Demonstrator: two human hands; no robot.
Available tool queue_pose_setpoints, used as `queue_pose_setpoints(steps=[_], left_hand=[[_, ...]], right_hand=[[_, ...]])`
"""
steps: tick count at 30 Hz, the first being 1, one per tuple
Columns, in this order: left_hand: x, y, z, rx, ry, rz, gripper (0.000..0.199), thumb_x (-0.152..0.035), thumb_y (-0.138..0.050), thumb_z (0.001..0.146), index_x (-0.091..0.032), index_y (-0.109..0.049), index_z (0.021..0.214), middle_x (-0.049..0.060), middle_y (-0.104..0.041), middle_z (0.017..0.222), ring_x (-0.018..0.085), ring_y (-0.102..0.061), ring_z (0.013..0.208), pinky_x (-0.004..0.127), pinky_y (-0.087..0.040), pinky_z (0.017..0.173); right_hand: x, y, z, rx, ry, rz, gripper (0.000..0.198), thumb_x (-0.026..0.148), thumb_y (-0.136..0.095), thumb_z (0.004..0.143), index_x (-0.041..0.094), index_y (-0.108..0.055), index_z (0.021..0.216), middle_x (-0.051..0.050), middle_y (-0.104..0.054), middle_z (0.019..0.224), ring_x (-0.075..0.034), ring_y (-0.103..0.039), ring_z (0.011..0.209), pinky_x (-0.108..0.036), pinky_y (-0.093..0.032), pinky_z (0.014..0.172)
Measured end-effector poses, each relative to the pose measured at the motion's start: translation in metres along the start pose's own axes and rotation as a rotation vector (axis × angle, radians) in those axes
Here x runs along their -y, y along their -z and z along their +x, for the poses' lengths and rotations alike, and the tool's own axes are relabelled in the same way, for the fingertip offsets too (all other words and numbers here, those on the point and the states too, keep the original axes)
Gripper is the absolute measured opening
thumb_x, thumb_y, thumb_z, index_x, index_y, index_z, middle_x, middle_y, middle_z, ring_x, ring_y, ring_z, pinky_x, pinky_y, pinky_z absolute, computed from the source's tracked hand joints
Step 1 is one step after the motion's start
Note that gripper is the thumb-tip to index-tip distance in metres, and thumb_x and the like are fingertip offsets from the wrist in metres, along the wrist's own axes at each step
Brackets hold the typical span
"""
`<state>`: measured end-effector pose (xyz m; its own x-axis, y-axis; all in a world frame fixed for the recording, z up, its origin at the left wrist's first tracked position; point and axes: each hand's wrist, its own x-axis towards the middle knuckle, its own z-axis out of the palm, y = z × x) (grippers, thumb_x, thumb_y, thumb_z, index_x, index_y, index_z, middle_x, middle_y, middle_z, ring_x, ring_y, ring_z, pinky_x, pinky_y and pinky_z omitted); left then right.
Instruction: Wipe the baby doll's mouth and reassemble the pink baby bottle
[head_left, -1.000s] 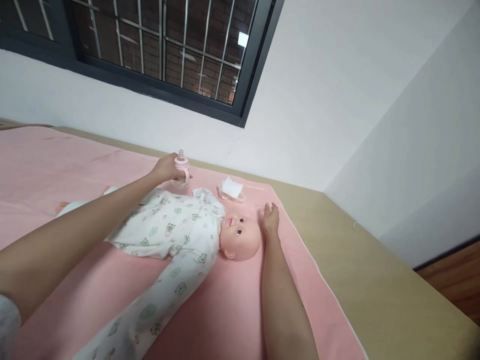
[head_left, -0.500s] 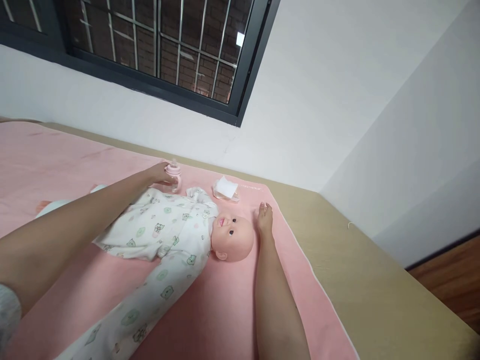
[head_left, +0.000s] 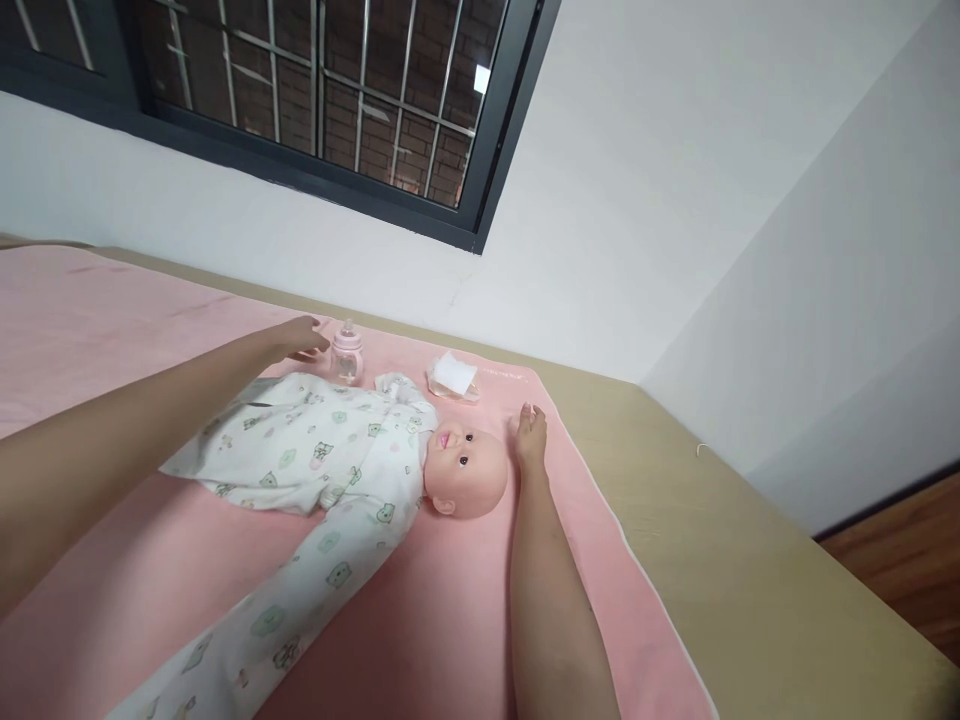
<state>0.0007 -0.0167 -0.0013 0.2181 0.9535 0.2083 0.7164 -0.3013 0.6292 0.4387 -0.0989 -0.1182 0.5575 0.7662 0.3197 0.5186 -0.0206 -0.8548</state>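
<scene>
A baby doll lies on its back, its bald head toward the right. It wears a white top printed with green and brown animals, one long sleeve stretching to the lower left. Just left of a pink-capped baby bottle, my left hand is open, fingers apart and off the bottle. The bottle stands upright beside the doll's body. My right hand rests on the mat just beyond the crown of the doll's head, fingers slightly apart, with nothing clearly visible in it.
A small clear packet of white tissues lies above the doll's head. Everything rests on a pink mat over a tan surface. A white wall and a barred window stand behind.
My left hand has let go of the baby bottle and drawn back to the left. The bottle stays standing. My right hand remains beside the doll's head.
</scene>
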Motion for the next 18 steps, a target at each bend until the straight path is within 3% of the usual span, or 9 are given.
queue_pose_setpoints(steps=[2,4,7,8,10,12,14,18], left_hand=[[-0.013,0.005,-0.003,-0.127,0.086,0.026,0.075,-0.079,-0.034,0.063,-0.008,-0.056,0.063,-0.001,-0.046,0.048,0.029,-0.06,0.102,0.041,-0.034,0.07],[-0.034,0.007,-0.009,-0.222,0.085,0.035,0.075,-0.073,-0.035,0.07,-0.005,-0.064,0.083,0.002,-0.057,0.059,0.031,-0.055,0.112,0.04,-0.034,0.073],[-0.078,-0.006,-0.022,-0.2,-0.051,-0.002,0.064,-0.054,-0.046,0.078,-0.009,-0.061,0.121,0.005,-0.073,0.097,0.019,-0.063,0.096,0.032,-0.041,0.075],[-0.094,-0.015,-0.025,-0.15,-0.112,-0.013,0.059,-0.049,-0.049,0.077,-0.014,-0.061,0.123,0.005,-0.073,0.105,0.017,-0.065,0.091,0.029,-0.043,0.075],[-0.123,-0.037,-0.03,-0.014,-0.228,-0.013,0.043,-0.045,-0.054,0.076,-0.019,-0.07,0.104,0.005,-0.074,0.104,0.019,-0.066,0.091,0.027,-0.046,0.077],[-0.146,-0.062,-0.03,0.295,-0.37,0.055,0.04,-0.046,-0.052,0.079,-0.017,-0.071,0.101,0.009,-0.074,0.107,0.023,-0.067,0.095,0.029,-0.048,0.078],[-0.161,-0.085,-0.026,0.53,-0.387,0.097,0.046,-0.052,-0.052,0.081,-0.015,-0.071,0.1,0.012,-0.075,0.106,0.025,-0.069,0.092,0.031,-0.049,0.079],[-0.174,-0.118,-0.01,0.758,-0.311,0.116,0.062,-0.072,-0.059,0.07,-0.016,-0.076,0.088,0.013,-0.078,0.09,0.026,-0.07,0.078,0.032,-0.053,0.071]], right_hand=[[0.004,0.002,-0.002,-0.045,0.041,-0.014,0.078,0.067,-0.033,0.092,0.006,-0.05,0.139,-0.028,-0.052,0.141,-0.035,-0.05,0.133,-0.048,-0.036,0.111],[0.01,0.004,-0.005,-0.143,0.121,-0.033,0.068,0.062,-0.033,0.094,0.009,-0.058,0.129,-0.025,-0.057,0.134,-0.034,-0.05,0.129,-0.048,-0.034,0.111],[0.021,0.007,-0.012,-0.273,0.27,-0.079,0.054,0.051,-0.028,0.097,0.015,-0.067,0.109,-0.019,-0.064,0.118,-0.031,-0.053,0.118,-0.047,-0.036,0.108],[0.024,0.007,-0.015,-0.283,0.313,-0.095,0.052,0.048,-0.027,0.098,0.017,-0.068,0.104,-0.018,-0.065,0.113,-0.03,-0.054,0.114,-0.046,-0.037,0.106],[0.031,0.005,-0.021,-0.252,0.387,-0.119,0.049,0.043,-0.026,0.099,0.019,-0.068,0.097,-0.015,-0.066,0.105,-0.028,-0.054,0.107,-0.043,-0.04,0.1],[0.037,0.001,-0.026,-0.18,0.444,-0.143,0.047,0.041,-0.027,0.099,0.02,-0.068,0.092,-0.014,-0.066,0.099,-0.027,-0.054,0.102,-0.04,-0.041,0.096],[0.041,-0.004,-0.029,-0.107,0.483,-0.172,0.045,0.04,-0.027,0.099,0.02,-0.066,0.089,-0.012,-0.067,0.095,-0.025,-0.054,0.099,-0.039,-0.041,0.093],[0.042,-0.014,-0.031,0.043,0.505,-0.213,0.044,0.041,-0.027,0.1,0.021,-0.063,0.085,-0.01,-0.067,0.091,-0.024,-0.053,0.094,-0.036,-0.042,0.088]])
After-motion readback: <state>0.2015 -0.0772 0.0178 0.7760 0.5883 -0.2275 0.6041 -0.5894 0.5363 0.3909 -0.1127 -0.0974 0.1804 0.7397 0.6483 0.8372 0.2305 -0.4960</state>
